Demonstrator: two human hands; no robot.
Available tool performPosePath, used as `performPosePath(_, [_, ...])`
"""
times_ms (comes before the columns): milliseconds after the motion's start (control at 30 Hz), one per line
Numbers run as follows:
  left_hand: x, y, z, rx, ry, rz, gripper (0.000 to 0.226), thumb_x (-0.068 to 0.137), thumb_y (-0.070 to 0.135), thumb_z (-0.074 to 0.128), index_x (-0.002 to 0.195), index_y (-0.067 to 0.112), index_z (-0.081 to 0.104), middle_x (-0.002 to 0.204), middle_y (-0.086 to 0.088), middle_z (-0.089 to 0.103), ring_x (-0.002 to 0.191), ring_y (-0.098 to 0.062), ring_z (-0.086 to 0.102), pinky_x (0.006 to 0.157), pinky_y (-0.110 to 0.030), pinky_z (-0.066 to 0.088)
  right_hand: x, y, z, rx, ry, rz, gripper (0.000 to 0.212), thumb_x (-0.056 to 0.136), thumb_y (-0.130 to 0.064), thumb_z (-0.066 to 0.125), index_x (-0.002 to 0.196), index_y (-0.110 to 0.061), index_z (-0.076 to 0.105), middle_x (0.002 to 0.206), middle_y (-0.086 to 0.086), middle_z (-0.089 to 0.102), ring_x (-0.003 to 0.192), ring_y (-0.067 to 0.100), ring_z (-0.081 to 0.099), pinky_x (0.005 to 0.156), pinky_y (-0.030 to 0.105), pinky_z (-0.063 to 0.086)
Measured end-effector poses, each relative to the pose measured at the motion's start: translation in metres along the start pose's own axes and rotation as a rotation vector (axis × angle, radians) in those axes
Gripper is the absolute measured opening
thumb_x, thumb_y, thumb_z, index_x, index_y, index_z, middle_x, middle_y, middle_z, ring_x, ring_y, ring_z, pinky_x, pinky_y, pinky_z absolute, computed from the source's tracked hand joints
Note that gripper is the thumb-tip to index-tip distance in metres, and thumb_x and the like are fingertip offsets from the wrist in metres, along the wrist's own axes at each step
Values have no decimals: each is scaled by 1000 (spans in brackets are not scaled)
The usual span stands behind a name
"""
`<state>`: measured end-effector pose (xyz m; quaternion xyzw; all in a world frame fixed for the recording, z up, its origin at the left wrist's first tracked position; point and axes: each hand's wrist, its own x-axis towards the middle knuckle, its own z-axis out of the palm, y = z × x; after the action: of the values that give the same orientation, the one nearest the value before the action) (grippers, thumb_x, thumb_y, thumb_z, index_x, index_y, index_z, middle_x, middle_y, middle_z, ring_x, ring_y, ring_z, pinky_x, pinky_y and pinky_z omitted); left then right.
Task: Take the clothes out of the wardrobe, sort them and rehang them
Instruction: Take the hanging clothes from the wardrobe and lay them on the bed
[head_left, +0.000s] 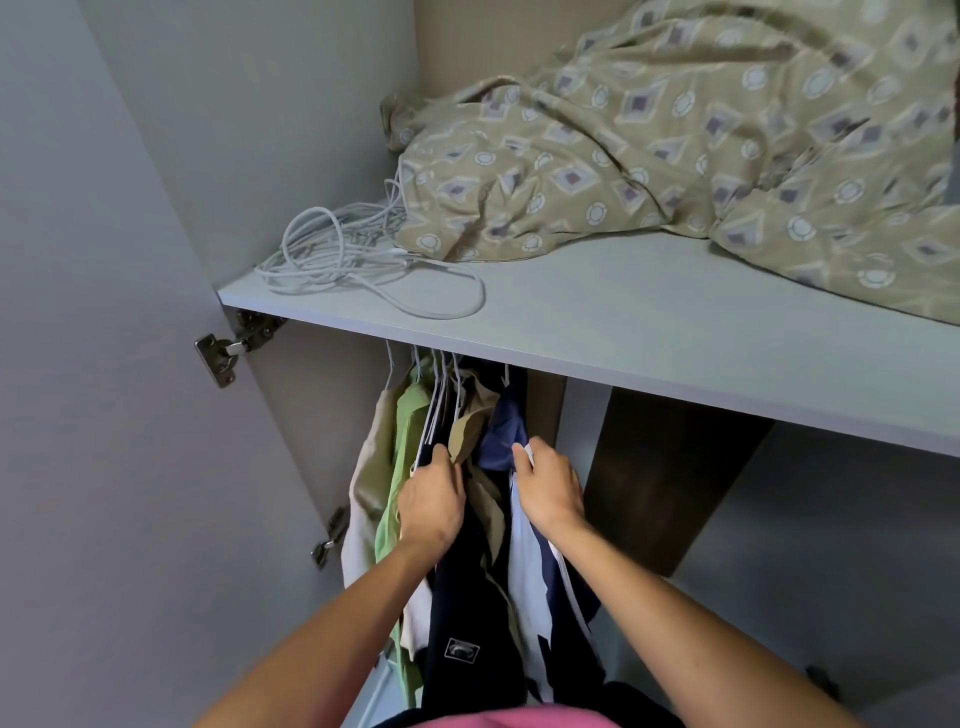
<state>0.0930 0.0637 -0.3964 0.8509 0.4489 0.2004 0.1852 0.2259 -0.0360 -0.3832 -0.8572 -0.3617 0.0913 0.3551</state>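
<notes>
Your left hand (431, 501) is in among the hanging clothes (467, 519) below the shelf (623, 322); fingers curl onto a dark navy garment (462, 613), thumb against tan fabric (467, 431). Your right hand (550, 486) grips the blue-and-white garment (530, 561), its blue shoulder just beyond the fingertips. Green shirt (395, 519) and beige garment (363, 493) hang left of your left fingers. White hangers (439, 395) rise above them. On the shelf: coiled white cable (358, 260), patterned bedding (675, 145).

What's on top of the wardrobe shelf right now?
On the shelf lie a tangle of white cables at the left and a crumpled patterned quilt behind and to the right. Anything beneath the quilt is covered.
</notes>
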Motion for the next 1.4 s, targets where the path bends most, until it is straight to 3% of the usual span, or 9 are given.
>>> performPosePath(133, [-6, 5, -3, -43, 41, 8, 12, 108, 21, 42, 100, 12, 43, 82, -16, 68, 78, -43, 66, 62, -44, 45, -5, 3, -11, 10, 18, -19, 33, 110, -42, 42, 83, -23, 45, 81, 6, 61, 76, 29, 62, 63, 40, 48])
performPosePath(300, [-6, 19, -17, -51, 78, 58, 15, 109, 21, 44, 98, 11, 45, 82, -19, 69, 78, -45, 65, 60, -42, 37, -10, -9, -31, 30, 60, -31, 37, 111, -40, 42, 76, -30, 36, 72, 0, 53, 64, 18, 53, 50, 32, 32])
performPosePath(433, [-9, 31, -27, -44, 81, 78, 16, 109, 22, 44, 102, 9, 48, 79, -17, 67, 73, -42, 64, 59, -39, 33, -12, -15, -43, 55, 90, -27, 33, 111, -41, 42, 82, -25, 43, 73, 2, 55, 66, 23, 57, 51, 34, 35])
performPosePath(667, [-26, 22, -43, -39, 62, 102, 16, 108, 22, 43, 95, 13, 39, 69, -8, 56, 67, -40, 60, 57, -41, 38, -34, -15, -49, 68, 137, -24, 38, 110, -41, 44, 75, -26, 36, 69, 4, 52, 61, 26, 53, 54, 41, 41])
performPosePath(767, [-36, 16, -54, -34, 67, 106, 17, 108, 20, 44, 94, 14, 37, 66, -3, 51, 60, -35, 51, 58, -40, 35, -46, -18, -46, 80, 141, -23, 37, 109, -42, 44, 78, -23, 40, 66, 4, 51, 59, 26, 53, 54, 46, 44])
performPosePath(933, [-53, 0, -83, -55, 55, 136, 18, 107, 18, 46, 92, 14, 38, 62, -1, 47, 59, -40, 57, 55, -42, 40, -80, -40, -50, 109, 147, -42, 39, 110, -39, 45, 74, -26, 35, 60, 3, 45, 50, 16, 41, 49, 37, 32])
performPosePath(1067, [-72, -8, -99, -51, 25, 137, 16, 107, 17, 48, 94, 13, 39, 60, 3, 42, 53, -30, 43, 55, -37, 33, -106, -52, -47, 80, 145, -46, 39, 109, -37, 47, 73, -32, 32, 56, -4, 43, 46, 13, 42, 47, 30, 30])
performPosePath(1233, [-92, -27, -119, -56, -29, 137, 13, 107, 19, 47, 97, 13, 43, 67, -2, 50, 65, -38, 58, 59, -38, 36, -131, -57, -37, 82, 131, -22, 35, 110, -38, 46, 77, -28, 39, 58, -4, 47, 48, 14, 46, 47, 40, 38])
performPosePath(1400, [-130, -43, -136, -64, -23, 86, 13, 108, 23, 48, 98, 15, 44, 82, -15, 64, 72, -43, 60, 61, -41, 40, -164, -64, -31, 109, 58, -43, 40, 109, -38, 47, 72, -34, 34, 57, -7, 44, 46, 8, 41, 46, 25, 31])
